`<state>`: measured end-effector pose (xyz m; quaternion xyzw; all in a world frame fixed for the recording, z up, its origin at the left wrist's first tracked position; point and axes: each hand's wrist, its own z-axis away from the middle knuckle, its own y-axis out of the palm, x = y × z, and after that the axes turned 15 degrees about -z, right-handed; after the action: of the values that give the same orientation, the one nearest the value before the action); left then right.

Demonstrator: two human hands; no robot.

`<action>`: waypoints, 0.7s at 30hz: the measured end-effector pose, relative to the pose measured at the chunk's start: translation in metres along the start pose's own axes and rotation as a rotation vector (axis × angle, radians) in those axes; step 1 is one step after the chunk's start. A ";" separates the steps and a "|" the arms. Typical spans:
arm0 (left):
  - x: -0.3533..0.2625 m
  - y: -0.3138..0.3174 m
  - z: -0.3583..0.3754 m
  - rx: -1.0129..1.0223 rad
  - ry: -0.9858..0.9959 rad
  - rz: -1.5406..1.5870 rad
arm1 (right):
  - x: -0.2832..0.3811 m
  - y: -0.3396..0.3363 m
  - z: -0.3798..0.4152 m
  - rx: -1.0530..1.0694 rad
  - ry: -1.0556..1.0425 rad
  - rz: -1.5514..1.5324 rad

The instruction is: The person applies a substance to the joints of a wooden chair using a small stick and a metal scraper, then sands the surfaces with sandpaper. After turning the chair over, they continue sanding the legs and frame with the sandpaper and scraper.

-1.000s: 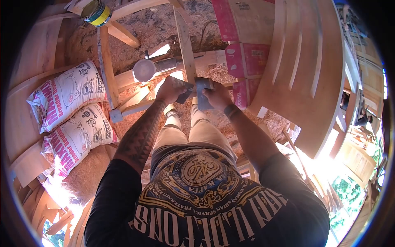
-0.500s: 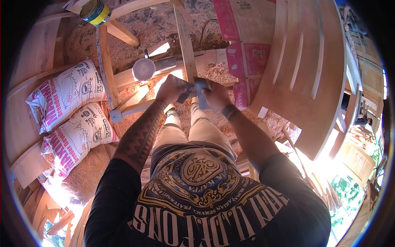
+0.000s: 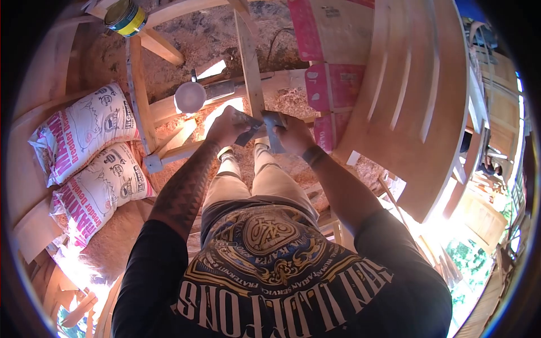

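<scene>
My left hand (image 3: 224, 127) is closed on a dark grey flat piece (image 3: 246, 128) that looks like sandpaper, its corner pointing down. Gripped in my right hand (image 3: 295, 135) is a second dark strip (image 3: 273, 123) of the same look, which appears bent, its upper part catching the light. The two pieces are held close together, above my feet and in front of an upright wooden post (image 3: 249, 62). Whether they are joined is too small to tell.
Two printed sacks (image 3: 93, 129) lie at left. Beyond my left hand is a round pale container (image 3: 190, 97). A yellow-labelled can (image 3: 127, 19) stands at top left. Pink-edged cardboard (image 3: 332, 84) and a large curved wooden panel (image 3: 408, 112) with slots are at right. Wood shavings cover the ground.
The view has shifted slightly. Both hands stay close together; the pieces have turned in my fingers, and the right one now looks bent where it was flatter before.
</scene>
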<state>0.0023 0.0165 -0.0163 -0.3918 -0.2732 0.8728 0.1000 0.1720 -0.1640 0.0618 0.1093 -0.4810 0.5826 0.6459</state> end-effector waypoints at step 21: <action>0.014 0.002 0.022 -0.026 0.156 -0.123 | -0.002 0.027 -0.014 0.096 -0.064 -0.011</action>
<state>-0.0235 0.0111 -0.0140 -0.4424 -0.2993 0.8283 0.1692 0.1563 -0.1479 0.0418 0.1614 -0.4723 0.5975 0.6276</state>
